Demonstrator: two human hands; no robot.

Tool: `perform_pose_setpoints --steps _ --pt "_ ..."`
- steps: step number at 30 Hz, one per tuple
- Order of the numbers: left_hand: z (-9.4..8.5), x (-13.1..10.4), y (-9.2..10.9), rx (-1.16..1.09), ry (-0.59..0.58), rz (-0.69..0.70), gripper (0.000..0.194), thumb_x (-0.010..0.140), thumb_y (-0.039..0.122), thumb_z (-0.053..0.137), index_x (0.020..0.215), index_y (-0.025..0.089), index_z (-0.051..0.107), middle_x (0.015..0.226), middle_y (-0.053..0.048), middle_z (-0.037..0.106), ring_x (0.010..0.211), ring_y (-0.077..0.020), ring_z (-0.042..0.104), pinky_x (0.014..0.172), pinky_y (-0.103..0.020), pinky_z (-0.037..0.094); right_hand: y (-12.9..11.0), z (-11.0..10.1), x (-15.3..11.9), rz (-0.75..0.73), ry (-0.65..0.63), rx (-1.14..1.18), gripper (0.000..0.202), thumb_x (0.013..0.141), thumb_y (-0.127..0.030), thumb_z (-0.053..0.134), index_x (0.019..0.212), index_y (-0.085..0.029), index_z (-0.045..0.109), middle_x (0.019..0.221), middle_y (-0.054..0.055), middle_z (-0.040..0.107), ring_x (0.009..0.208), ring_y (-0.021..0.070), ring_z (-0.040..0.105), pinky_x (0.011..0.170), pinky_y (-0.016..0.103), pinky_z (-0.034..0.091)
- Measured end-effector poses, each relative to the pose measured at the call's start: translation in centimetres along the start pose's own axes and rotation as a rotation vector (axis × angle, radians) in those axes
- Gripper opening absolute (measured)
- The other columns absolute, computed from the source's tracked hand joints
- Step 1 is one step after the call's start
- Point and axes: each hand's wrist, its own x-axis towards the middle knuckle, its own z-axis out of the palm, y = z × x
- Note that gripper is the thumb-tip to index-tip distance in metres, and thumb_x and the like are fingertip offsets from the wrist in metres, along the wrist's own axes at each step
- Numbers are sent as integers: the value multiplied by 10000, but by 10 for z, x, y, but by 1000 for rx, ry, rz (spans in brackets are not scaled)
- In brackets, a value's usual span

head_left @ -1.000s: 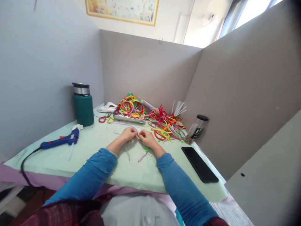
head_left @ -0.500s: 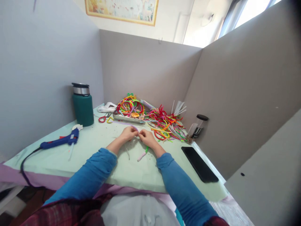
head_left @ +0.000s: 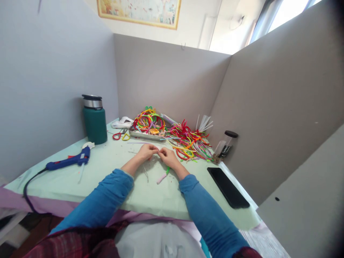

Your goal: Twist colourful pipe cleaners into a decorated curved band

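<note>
My left hand (head_left: 147,152) and my right hand (head_left: 167,156) meet fingertip to fingertip above the middle of the table. Both are closed in a pinch on a thin lilac pipe cleaner (head_left: 137,143), whose free end stretches out to the left beyond my left hand. The part between the fingertips is mostly hidden. Just below my right hand lies a short pink and green piece (head_left: 162,178). A thin bent wire (head_left: 146,174) rests on the cloth below my left hand.
Behind my hands are a metal tray (head_left: 146,135) of coloured rings and a pile of pipe cleaners (head_left: 189,139). Left stand a green bottle (head_left: 95,123) and a blue glue gun (head_left: 68,161). Right are a phone (head_left: 228,187) and a clear black-lidded container (head_left: 226,145). Partitions enclose the table.
The lilac pipe cleaner's free end has dropped lower and looks thinner beside my left hand. My hands have barely moved and remain pinched together.
</note>
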Motion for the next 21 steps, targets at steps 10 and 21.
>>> perform_pose_setpoints --steps 10,21 --pt "0 2 -2 11 6 -51 205 690 239 608 826 90 644 359 67 424 295 -68 363 349 -196 280 -1 0 0 -8 -2 -18 151 776 -305 483 738 -181 560 658 -12 589 599 106 499 556 207 339" --pt "-1 0 -1 102 29 -20 257 699 291 601 844 91 672 330 62 409 306 -74 354 370 -201 269 1 1 1 -26 9 -16 157 778 -312 484 731 -181 558 656 -11 586 593 105 490 551 206 335"
